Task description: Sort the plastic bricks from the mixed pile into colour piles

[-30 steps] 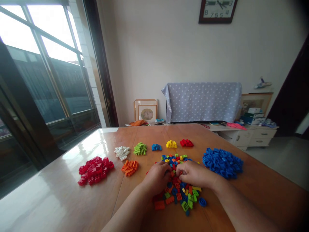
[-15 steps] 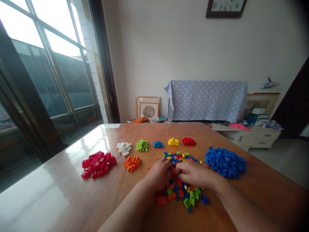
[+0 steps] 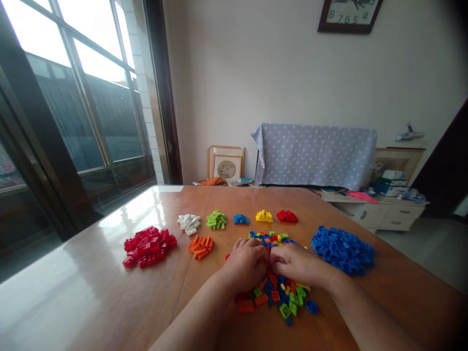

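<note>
A mixed heap of toy building bricks (image 3: 276,295) in red, orange, green, yellow and blue lies on the wooden table. My left hand (image 3: 245,261) rests over its left side, fingers curled down among the pieces. Close beside it, my right hand (image 3: 294,261) is also curled into the heap, thumb and fingers drawn together. The fingertips of both hands nearly meet, and what they pinch is hidden. Green bricks (image 3: 284,310) and a round blue piece (image 3: 312,306) lie at the heap's near edge.
Single-colour piles surround the heap on the table (image 3: 120,302): dark red (image 3: 149,246), white (image 3: 189,223), orange (image 3: 200,246), green (image 3: 216,219), small blue (image 3: 241,219), yellow (image 3: 263,216), red (image 3: 287,216) and large blue (image 3: 343,248). A cloth-covered object (image 3: 314,153) stands behind.
The view has tilted slightly upward. My left hand has turned a little over the heap, its fingers more bent; my right hand stays almost in place.
</note>
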